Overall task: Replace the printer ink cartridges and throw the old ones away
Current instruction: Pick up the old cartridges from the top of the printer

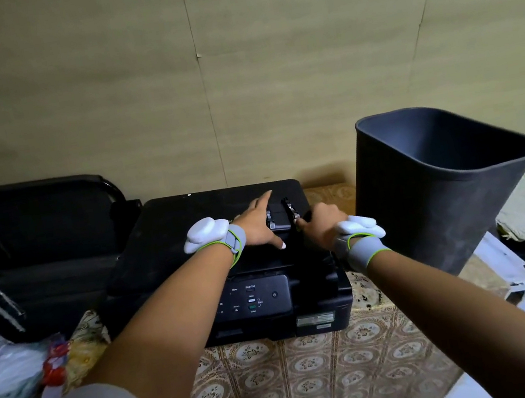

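Two bare hands work on top of the black printer [192, 245], which stands on a table with a patterned cloth [302, 383]. At the near front of the printer is the control panel [253, 299]. Farther back, the left hand [258, 225] lies flat on the lid, fingers spread, the index finger pointing far. The right hand [319, 224] is curled, and its fingertips pinch the near end of a black cartridge [290, 209] that stands tilted on the right part of the lid. A second cartridge [273, 221] lies beside the left hand, small, dark, with a metal clip. I think the left hand should hold the printer steady while the right lifts slowly and straight. To the far right stands the empty dark bin [428, 199], near enough for the old ones.
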A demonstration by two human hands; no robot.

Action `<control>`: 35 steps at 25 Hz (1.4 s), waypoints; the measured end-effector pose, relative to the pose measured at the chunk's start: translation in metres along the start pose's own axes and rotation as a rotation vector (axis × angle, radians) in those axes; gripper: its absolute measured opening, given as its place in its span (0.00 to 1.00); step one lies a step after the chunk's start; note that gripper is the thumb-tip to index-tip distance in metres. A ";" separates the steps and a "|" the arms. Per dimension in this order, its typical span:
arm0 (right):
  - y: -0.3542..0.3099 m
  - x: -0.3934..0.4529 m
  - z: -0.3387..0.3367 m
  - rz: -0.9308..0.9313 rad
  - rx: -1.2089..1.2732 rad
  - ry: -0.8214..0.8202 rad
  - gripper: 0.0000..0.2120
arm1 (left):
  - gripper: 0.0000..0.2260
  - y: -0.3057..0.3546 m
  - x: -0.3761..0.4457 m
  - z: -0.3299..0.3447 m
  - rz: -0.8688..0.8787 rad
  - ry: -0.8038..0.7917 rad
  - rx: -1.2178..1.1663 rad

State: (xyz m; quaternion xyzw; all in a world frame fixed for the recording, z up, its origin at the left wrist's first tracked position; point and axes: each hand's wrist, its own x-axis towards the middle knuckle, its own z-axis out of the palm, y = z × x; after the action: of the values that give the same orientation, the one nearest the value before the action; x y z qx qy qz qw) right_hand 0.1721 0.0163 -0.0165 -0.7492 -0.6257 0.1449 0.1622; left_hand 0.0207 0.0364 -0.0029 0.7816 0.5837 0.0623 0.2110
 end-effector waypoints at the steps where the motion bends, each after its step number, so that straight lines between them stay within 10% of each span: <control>1: 0.000 0.002 0.002 -0.006 -0.005 0.008 0.19 | 0.53 -0.001 0.001 0.001 -0.007 -0.008 0.001; 14: 0.005 0.011 -0.001 -0.099 -0.040 0.066 0.17 | 0.50 0.007 0.000 -0.002 -0.001 0.185 -0.229; 26: 0.069 0.011 -0.191 0.036 -0.125 0.539 0.26 | 0.46 0.165 0.053 -0.060 0.311 0.320 -0.397; 35: 0.141 0.019 -0.199 0.211 -0.234 0.418 0.16 | 0.45 0.248 0.078 -0.036 0.419 0.280 -0.357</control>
State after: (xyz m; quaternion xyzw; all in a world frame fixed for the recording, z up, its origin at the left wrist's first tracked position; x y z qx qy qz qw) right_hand 0.3843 -0.0003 0.1037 -0.8377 -0.5094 -0.0700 0.1841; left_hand 0.2520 0.0616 0.1176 0.8193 0.4130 0.3132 0.2450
